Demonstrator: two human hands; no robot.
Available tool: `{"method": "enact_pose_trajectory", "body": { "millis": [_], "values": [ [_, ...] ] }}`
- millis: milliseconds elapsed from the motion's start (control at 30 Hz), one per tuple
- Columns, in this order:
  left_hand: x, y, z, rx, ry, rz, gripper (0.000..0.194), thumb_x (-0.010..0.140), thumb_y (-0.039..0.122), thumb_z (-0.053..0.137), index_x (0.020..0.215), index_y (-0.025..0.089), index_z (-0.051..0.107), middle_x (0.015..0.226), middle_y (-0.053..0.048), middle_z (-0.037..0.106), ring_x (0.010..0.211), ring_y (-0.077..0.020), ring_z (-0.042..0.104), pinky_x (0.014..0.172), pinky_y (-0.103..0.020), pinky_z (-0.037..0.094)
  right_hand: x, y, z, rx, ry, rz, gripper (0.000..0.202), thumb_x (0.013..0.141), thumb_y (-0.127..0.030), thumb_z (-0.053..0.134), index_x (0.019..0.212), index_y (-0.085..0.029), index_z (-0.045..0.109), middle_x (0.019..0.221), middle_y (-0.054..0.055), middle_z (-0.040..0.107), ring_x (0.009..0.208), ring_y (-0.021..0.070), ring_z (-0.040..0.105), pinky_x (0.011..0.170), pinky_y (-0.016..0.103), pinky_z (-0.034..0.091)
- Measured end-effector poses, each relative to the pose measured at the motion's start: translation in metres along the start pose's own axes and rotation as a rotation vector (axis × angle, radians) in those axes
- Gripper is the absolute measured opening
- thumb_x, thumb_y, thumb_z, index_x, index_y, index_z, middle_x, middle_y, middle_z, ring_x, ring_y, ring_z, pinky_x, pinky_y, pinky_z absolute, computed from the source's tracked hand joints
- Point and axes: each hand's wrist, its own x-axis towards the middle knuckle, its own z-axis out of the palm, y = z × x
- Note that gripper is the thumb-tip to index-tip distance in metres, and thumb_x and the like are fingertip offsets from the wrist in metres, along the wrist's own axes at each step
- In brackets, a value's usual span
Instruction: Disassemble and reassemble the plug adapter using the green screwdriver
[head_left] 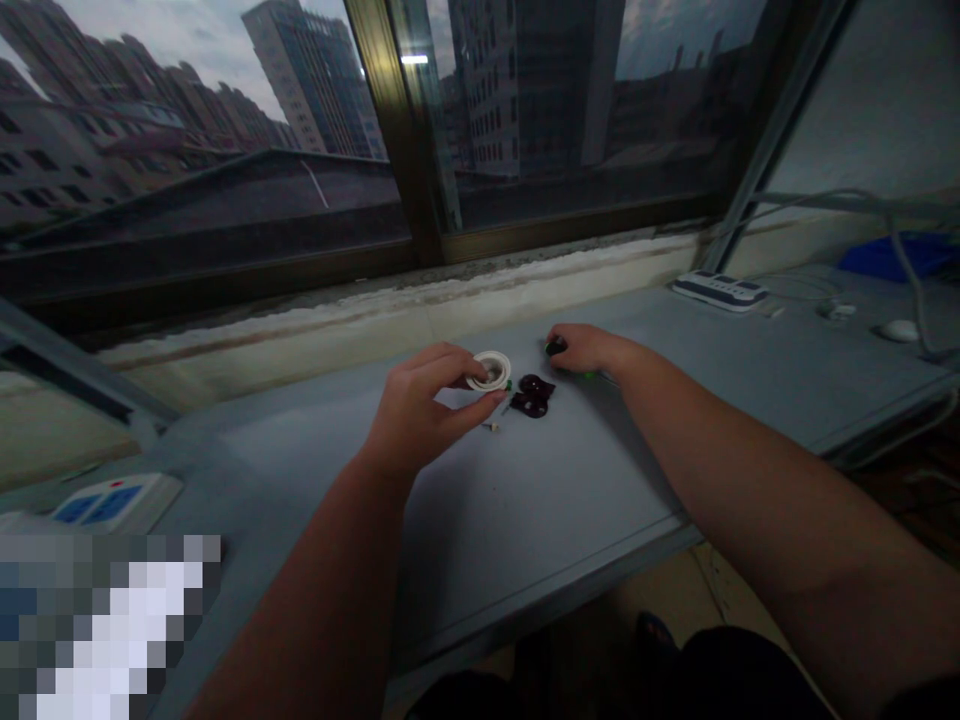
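My left hand [424, 405] grips a white round cup-like part [493, 371] by its rim, thumb below and fingers over the top. The part is held a little above the grey table, its opening facing up towards me. On the table to its right lie two glossy dark-red pieces [532, 396]. A small white connector [492, 427] and a bit of green show close under the left thumb. Farther right, my right hand [586, 350] is closed around a small black object [556, 347]; some green shows beneath the hand. The black object's kind is mostly hidden by the fingers.
A power strip [718, 290] with cables sits at the back right, near a blue tray [896, 256]. At the left stands a white box with blue panels [112, 502]. The window sill [420, 315] borders the table [525, 530] behind; metal posts rise at both sides.
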Motion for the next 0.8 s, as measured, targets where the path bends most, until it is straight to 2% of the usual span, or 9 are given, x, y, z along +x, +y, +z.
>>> {"method": "enact_pose_trajectory", "body": {
  "millis": [100,200,333,433,500,567,700,767,800],
  "values": [
    [0.000,0.001,0.000,0.033,-0.012,-0.016,0.016,0.085,0.030,0.079,0.085,0.016,0.070,0.085,-0.005,0.072,0.075,-0.0129,0.066,0.072,-0.025,0.055,0.000,0.000,0.000,-0.005,0.001,0.003,0.044,0.086,-0.026,0.071,0.129,-0.018,0.067,0.131,0.015,0.072,0.116,0.0294,0.070,0.095,0.034,0.053],
    [0.000,-0.001,0.001,0.043,-0.056,-0.098,0.018,0.085,0.034,0.077,0.085,0.017,0.071,0.087,-0.005,0.072,0.072,-0.0130,0.066,0.071,-0.026,0.054,0.000,-0.001,-0.001,-0.010,0.001,0.002,0.044,0.087,-0.027,0.070,0.130,-0.018,0.067,0.130,0.015,0.072,0.114,0.0301,0.070,0.094,0.035,0.053],
    [-0.002,-0.012,0.000,0.208,-0.130,-0.407,0.023,0.084,0.040,0.072,0.084,0.017,0.073,0.080,-0.005,0.071,0.068,-0.0159,0.065,0.070,-0.029,0.051,-0.003,-0.002,-0.003,-0.014,-0.001,-0.007,0.043,0.086,-0.025,0.069,0.129,-0.018,0.067,0.129,0.013,0.073,0.112,0.0281,0.071,0.093,0.032,0.052],
    [-0.006,-0.024,-0.004,0.400,-0.270,-0.668,0.027,0.082,0.045,0.069,0.082,0.019,0.076,0.074,-0.007,0.071,0.070,-0.0211,0.065,0.070,-0.032,0.047,-0.003,-0.002,-0.003,-0.016,0.001,-0.006,0.043,0.086,-0.024,0.069,0.128,-0.017,0.067,0.128,0.013,0.074,0.112,0.0274,0.070,0.093,0.031,0.052],
    [-0.010,-0.032,-0.007,0.452,-0.328,-0.770,0.031,0.082,0.048,0.067,0.084,0.019,0.077,0.076,-0.009,0.072,0.073,-0.0236,0.066,0.070,-0.033,0.046,-0.003,-0.002,-0.002,-0.017,0.008,-0.007,0.045,0.085,-0.024,0.068,0.129,-0.017,0.067,0.128,0.014,0.073,0.112,0.0281,0.070,0.093,0.032,0.052],
    [-0.014,-0.039,-0.008,0.488,-0.347,-0.799,0.031,0.080,0.049,0.067,0.081,0.020,0.076,0.076,-0.010,0.072,0.074,-0.0251,0.066,0.068,-0.034,0.045,-0.004,-0.001,-0.001,-0.015,0.020,-0.015,0.048,0.085,-0.024,0.068,0.132,-0.016,0.066,0.127,0.015,0.073,0.111,0.0288,0.070,0.093,0.033,0.051],
    [-0.021,-0.049,-0.008,0.491,-0.302,-0.800,0.026,0.073,0.048,0.073,0.075,0.022,0.072,0.072,-0.011,0.069,0.068,-0.0267,0.063,0.065,-0.035,0.044,-0.010,-0.007,-0.009,-0.011,0.095,-0.058,0.049,0.084,-0.024,0.068,0.133,-0.016,0.064,0.127,0.016,0.069,0.112,0.0275,0.067,0.096,0.033,0.049],
    [-0.024,-0.051,-0.007,0.497,-0.291,-0.799,0.024,0.070,0.046,0.076,0.076,0.023,0.070,0.070,-0.010,0.067,0.066,-0.0266,0.062,0.064,-0.035,0.044,-0.017,-0.014,-0.017,0.009,0.173,-0.145,0.041,0.085,-0.023,0.067,0.126,-0.019,0.067,0.129,0.013,0.066,0.116,0.0246,0.063,0.098,0.031,0.047],
    [-0.025,-0.051,-0.006,0.501,-0.287,-0.796,0.025,0.069,0.045,0.077,0.077,0.023,0.068,0.069,-0.009,0.066,0.066,-0.0263,0.062,0.064,-0.035,0.045,-0.022,-0.018,-0.021,0.041,0.211,-0.243,0.033,0.085,-0.024,0.068,0.118,-0.019,0.069,0.124,0.012,0.067,0.112,0.0230,0.063,0.095,0.030,0.047]
  ]
}}
